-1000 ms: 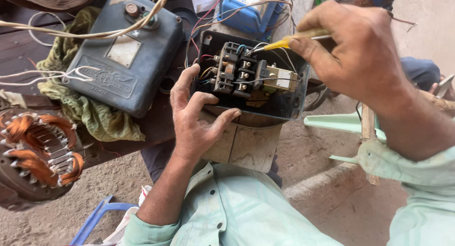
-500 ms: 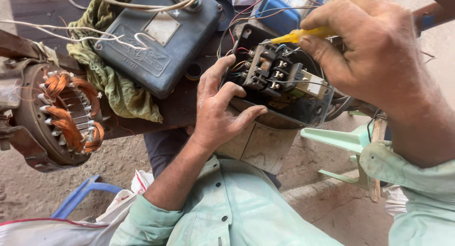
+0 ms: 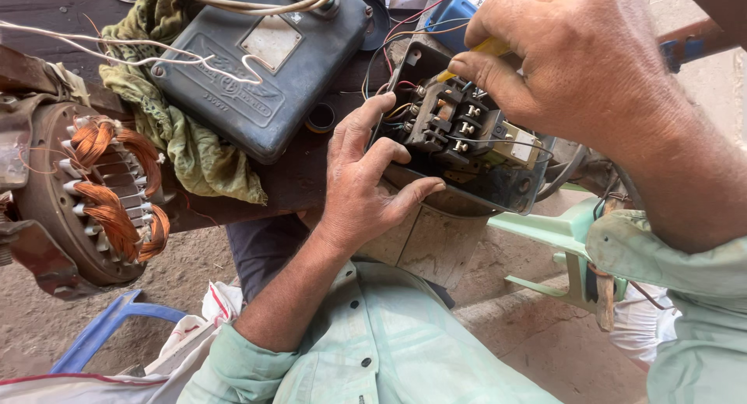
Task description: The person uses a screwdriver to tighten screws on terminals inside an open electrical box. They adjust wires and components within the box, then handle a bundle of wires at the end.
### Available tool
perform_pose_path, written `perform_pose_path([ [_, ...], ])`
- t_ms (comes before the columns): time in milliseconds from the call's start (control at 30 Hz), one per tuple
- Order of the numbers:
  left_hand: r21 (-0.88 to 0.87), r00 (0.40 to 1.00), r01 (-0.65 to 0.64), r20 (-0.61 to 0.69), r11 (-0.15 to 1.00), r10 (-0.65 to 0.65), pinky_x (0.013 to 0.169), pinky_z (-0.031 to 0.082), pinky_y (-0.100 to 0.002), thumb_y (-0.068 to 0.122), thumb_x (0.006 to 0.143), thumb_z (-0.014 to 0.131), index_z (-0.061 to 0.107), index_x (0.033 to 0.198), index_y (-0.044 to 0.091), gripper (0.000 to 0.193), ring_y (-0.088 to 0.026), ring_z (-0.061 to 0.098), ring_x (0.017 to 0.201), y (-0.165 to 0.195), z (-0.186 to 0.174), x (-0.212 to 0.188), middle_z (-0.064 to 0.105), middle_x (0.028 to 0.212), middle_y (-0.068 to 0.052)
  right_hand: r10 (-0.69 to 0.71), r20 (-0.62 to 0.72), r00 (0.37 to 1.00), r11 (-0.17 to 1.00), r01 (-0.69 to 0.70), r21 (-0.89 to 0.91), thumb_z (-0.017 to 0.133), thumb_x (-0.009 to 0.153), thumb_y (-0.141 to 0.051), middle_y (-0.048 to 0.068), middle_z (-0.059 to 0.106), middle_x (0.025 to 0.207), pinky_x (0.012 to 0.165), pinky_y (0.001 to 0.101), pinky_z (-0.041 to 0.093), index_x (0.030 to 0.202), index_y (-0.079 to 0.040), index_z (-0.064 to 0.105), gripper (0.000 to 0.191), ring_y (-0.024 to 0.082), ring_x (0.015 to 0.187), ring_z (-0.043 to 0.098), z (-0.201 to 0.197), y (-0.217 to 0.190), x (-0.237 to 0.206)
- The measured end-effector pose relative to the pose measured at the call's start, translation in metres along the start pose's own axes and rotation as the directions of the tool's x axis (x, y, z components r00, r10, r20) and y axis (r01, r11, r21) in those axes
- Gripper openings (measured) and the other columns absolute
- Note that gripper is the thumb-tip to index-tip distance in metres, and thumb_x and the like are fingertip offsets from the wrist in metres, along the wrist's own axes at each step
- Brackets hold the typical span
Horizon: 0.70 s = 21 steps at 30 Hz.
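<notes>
My left hand (image 3: 364,187) grips the near left edge of an open dark metal switch box (image 3: 498,187), thumb under its front wall, fingers over the rim. Inside the box sits a black contactor (image 3: 455,124) with screw terminals and coloured wires. My right hand (image 3: 572,61) is closed around a yellow-handled screwdriver (image 3: 481,54), whose tip points down into the contactor's upper terminals. The shaft is mostly hidden by my fingers.
A blue-grey metal cover (image 3: 268,65) with white cables lies on a green rag (image 3: 183,135) on the dark wooden bench (image 3: 296,182). A motor stator with copper windings (image 3: 101,194) sits at left. A pale green plastic stool (image 3: 564,237) stands at right, a blue frame (image 3: 101,334) below.
The view has shifted so the stator and cover appear further right and larger. Both hands stay on the switch box and screwdriver, with the screwdriver tip still at the contactor.
</notes>
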<state>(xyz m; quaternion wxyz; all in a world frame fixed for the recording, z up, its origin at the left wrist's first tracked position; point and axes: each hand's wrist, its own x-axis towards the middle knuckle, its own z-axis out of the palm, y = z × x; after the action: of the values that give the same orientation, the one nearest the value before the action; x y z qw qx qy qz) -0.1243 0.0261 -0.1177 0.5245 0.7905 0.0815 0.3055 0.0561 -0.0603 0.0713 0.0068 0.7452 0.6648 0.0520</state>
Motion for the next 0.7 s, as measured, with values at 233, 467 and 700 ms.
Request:
perform_pose_path([
  [233,-0.002,1.000,-0.006,-0.010,1.000,0.006,0.121,0.036,-0.051,0.037,0.074,0.098,0.065,0.090,0.009,0.046,-0.037,0.043,0.144,-0.001,-0.001,0.002,0.045,0.155,-0.018,0.106,0.115,0.988,0.992,-0.097,-0.080,0.082,0.099,-0.035,0.012,0.071,0.077,0.061,0.0424,0.053,0.096,-0.007,0.076,0.028,0.028,0.066,0.068,0.005,-0.005,0.011],
  [467,0.007,1.000,-0.006,-0.017,1.000,0.006,0.121,0.036,-0.051,0.036,0.073,0.098,0.065,0.090,0.009,0.046,-0.038,0.044,0.144,-0.002,-0.001,0.001,0.046,0.155,-0.018,-0.076,0.110,0.991,0.945,0.106,-0.308,0.080,0.092,-0.033,0.008,0.068,0.090,0.066,0.0351,0.055,0.100,-0.010,0.073,0.025,0.023,0.084,0.072,-0.005,-0.018,0.012],
  [700,0.005,1.000,-0.008,0.002,1.000,0.008,0.122,0.036,-0.051,0.036,0.074,0.098,0.065,0.090,0.008,0.047,-0.037,0.044,0.145,0.001,-0.002,0.002,0.047,0.153,-0.019,-0.021,0.183,0.983,0.974,0.061,-0.217,0.081,0.093,-0.029,0.007,0.066,0.073,0.061,0.0397,0.052,0.088,-0.008,0.073,0.023,0.024,0.068,0.067,0.002,-0.005,0.018],
])
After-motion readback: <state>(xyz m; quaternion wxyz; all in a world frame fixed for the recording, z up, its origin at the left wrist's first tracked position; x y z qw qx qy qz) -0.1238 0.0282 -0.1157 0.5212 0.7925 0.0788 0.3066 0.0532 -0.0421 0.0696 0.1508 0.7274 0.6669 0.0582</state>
